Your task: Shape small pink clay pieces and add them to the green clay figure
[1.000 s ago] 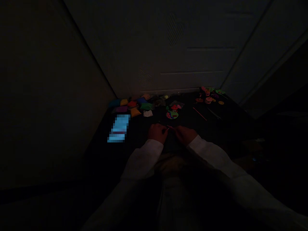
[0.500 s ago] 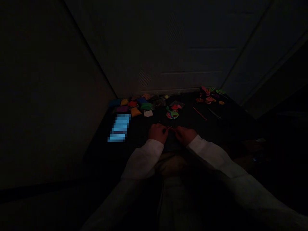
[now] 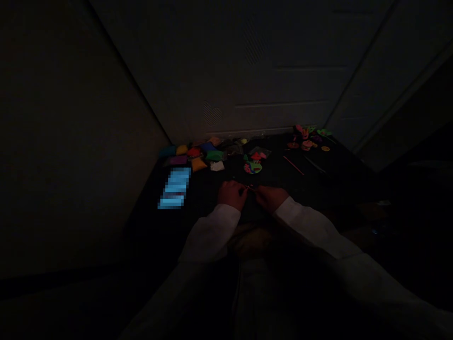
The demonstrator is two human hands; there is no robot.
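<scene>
The scene is very dark. My left hand is closed, its thumb and fingers pinched together over the near part of the dark table. My right hand is closed too, its fingertips almost meeting those of the left. Between the fingertips shows a tiny pale pink bit, too small and dim to name. Just beyond the hands lies a round green clay figure with red and pink parts on top. A thin pink stick rests farther to the right.
Several packets of coloured clay, among them an orange packet and a green packet, lie at the back left. A lit phone with a blurred screen is at the left. Several colourful clay pieces sit at the back right, before a panelled wall.
The hands keep nearly the same pinched pose, with slight finger movement at the tips. The whole view has shifted a little; the objects on the table have stayed in place.
</scene>
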